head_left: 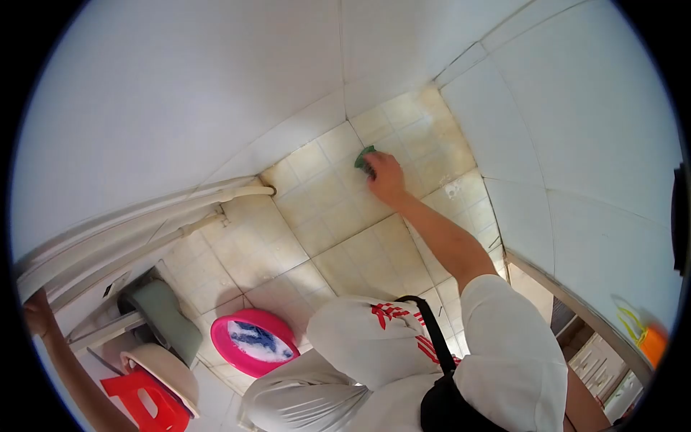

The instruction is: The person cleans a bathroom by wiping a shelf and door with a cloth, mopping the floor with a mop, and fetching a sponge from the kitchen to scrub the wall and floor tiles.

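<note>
My right hand (386,178) is pressed down on a green scouring pad (365,155) against the tiled floor (338,194), close to the wall. Its fingers are closed over the pad, which shows past the fingertips. At the far left edge my left hand (36,315) is raised by the end of the pale pipes (137,223); its fingers are mostly dark and cut off by the lens edge, so their grip is hidden.
A pink basin (224,353) with soapy water and a blue cloth stands near my knees. Left of it are a grey-green tub (176,335), a beige basin (176,367) and a red plastic item (155,407). White walls (568,129) close in; a doorway opens at lower right, beside an orange object (653,345).
</note>
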Available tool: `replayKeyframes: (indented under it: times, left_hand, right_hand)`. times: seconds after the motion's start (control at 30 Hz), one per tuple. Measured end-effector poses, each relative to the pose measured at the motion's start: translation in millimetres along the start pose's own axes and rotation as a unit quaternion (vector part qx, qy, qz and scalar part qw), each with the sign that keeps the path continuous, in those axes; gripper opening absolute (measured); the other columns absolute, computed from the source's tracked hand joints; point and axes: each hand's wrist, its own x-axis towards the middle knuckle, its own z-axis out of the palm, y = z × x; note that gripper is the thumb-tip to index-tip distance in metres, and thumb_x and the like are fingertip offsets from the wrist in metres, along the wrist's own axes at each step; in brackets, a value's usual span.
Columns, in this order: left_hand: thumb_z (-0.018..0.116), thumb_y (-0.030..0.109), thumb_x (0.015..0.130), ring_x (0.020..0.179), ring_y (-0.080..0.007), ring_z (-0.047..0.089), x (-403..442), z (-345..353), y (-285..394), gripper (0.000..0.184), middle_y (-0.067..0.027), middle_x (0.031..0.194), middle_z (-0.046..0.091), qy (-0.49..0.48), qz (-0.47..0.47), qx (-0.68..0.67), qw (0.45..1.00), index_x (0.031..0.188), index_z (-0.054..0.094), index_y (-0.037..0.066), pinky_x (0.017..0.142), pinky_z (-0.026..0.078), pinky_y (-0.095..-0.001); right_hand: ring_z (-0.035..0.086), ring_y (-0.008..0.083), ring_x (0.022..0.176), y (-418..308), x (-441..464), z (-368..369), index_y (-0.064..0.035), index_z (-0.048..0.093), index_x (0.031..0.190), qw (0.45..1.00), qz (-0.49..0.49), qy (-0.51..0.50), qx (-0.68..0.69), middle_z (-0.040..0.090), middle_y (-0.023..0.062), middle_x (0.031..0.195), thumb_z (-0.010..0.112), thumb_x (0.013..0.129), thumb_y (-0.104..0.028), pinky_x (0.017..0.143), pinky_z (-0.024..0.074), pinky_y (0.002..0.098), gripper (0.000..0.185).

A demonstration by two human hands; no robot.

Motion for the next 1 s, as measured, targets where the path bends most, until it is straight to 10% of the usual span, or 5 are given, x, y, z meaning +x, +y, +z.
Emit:
replayKeyframes:
  times: [0.3,0.43,0.53,0.83,1.0]
  left_hand:
    - [0.044,0.029,0.099,0.125,-0.0659,0.025,59.2,-27.9,31.6,0.065,-0.0374,0.142,0.023,-0.015,-0.035,0.042,0.998,0.144,0.018,-0.01,0.096,0.029,-0.0774]
    - [0.043,0.029,0.099,0.131,-0.0689,0.013,65.5,-10.1,22.5,0.067,-0.0386,0.148,0.014,0.157,0.087,0.038,0.983,0.146,0.015,-0.01,0.096,0.025,-0.0817]
    - [0.044,0.028,0.099,0.129,-0.0695,0.018,90.2,-61.0,63.1,0.066,-0.0386,0.147,0.017,-0.144,-0.15,0.049,0.977,0.146,0.017,-0.01,0.096,0.025,-0.082]
    - [0.044,0.029,0.098,0.131,-0.0692,0.012,71.2,-20.9,24.5,0.067,-0.035,0.151,0.014,0.148,0.083,0.014,0.985,0.149,0.014,-0.004,0.097,0.022,-0.0833]
    - [0.043,0.029,0.099,0.133,-0.0668,0.011,84.9,-80.0,71.3,0.068,-0.0336,0.153,0.011,-0.273,-0.255,0.011,0.927,0.15,0.011,-0.002,0.097,0.021,-0.0835]
  right_hand:
    - [0.063,0.0194,0.088,58.9,61.5,-108.3,-0.0042,0.056,0.13,0.771,0.385,-0.078,0.502,0.063,0.0087,0.101,0.059,0.077,-0.006,0.076,0.0519,0.031,0.053]
    - [0.061,0.0298,0.097,104.8,50.5,-74.4,-0.0001,0.053,0.129,0.941,0.282,-0.039,0.182,0.06,0.0161,0.115,0.066,0.077,-0.021,0.085,0.0494,0.043,0.057]
    - [0.057,0.035,0.101,70.9,53.1,-58.3,-0.0022,0.056,0.124,0.921,0.038,0.243,-0.303,0.058,0.0184,0.117,0.073,0.073,-0.033,0.087,0.0451,0.0491,0.062]
    - [0.06,0.0323,0.093,0.2,50.3,32.7,-0.0043,0.062,0.107,0.95,0.013,-0.031,-0.309,0.061,0.0156,0.098,0.064,0.079,-0.019,0.087,0.0401,0.0454,0.032]
    - [0.062,0.0285,0.091,-28.7,29.4,-23.8,-0.0059,0.066,0.102,0.994,0.055,0.079,0.049,0.064,0.0127,0.089,0.065,0.073,-0.009,0.082,0.0425,0.0454,0.028]
